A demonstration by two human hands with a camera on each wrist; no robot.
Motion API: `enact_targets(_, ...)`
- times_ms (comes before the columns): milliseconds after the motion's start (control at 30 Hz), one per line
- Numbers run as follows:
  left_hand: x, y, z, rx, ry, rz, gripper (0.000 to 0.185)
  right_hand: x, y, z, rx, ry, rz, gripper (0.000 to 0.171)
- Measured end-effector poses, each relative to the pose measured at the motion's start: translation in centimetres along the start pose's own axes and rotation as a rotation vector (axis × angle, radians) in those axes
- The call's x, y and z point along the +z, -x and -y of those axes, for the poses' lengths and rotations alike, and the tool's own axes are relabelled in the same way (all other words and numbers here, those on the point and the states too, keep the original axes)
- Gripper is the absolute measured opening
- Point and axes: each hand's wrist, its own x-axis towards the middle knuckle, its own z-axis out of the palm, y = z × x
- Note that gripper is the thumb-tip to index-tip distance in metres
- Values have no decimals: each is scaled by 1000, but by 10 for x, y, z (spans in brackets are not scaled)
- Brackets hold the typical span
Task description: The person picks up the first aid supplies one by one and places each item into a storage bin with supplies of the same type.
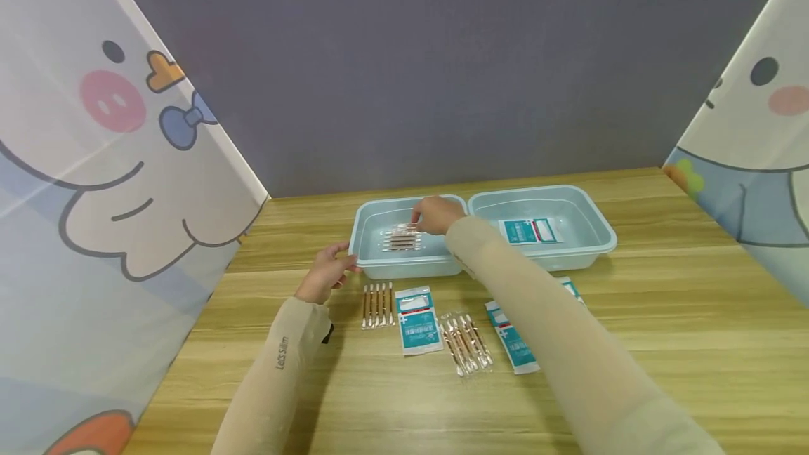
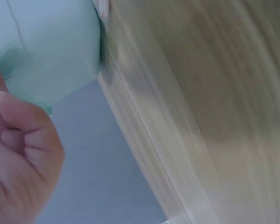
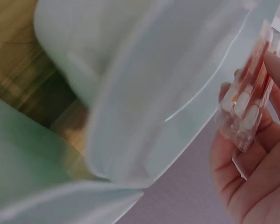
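Two pale blue trays stand side by side at the table's far middle. My right hand (image 1: pixel 420 219) reaches into the left tray (image 1: pixel 369 220) and pinches a clear packet of brown-tipped swabs (image 1: pixel 401 237) just above its floor. The right wrist view shows that swab packet (image 3: pixel 252 88) lying against my fingers (image 3: pixel 276 70), beside the tray wall (image 3: pixel 154 93). My left hand (image 1: pixel 344 263) grips the left tray's near-left corner, fingers curled (image 2: pixel 23 140) against the tray wall (image 2: pixel 51 51). The right tray (image 1: pixel 594 220) holds one teal-and-white packet (image 1: pixel 529 230).
In front of the trays lie two more swab packets (image 1: pixel 377 305) (image 1: pixel 466 343) and teal packets (image 1: pixel 418 320) (image 1: pixel 513 337), one more teal packet (image 1: pixel 571 288) half hidden by my right arm. Cartoon-printed screens stand at left (image 1: pixel 95 181) and right (image 1: pixel 752 160); a grey wall is behind.
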Motion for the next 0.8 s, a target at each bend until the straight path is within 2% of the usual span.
enact_targets(167,2,0,0,3,1,-8,50,5,-7,-4,30,-20,-48,16)
enact_targets(500,4,2,-5,4,-33,-17,50,-4,-14,-4,43,-45,-95,19)
enact_targets(800,3,1,-4,5,-50,-12,50,1,-17,-6,29,-17,-95,21)
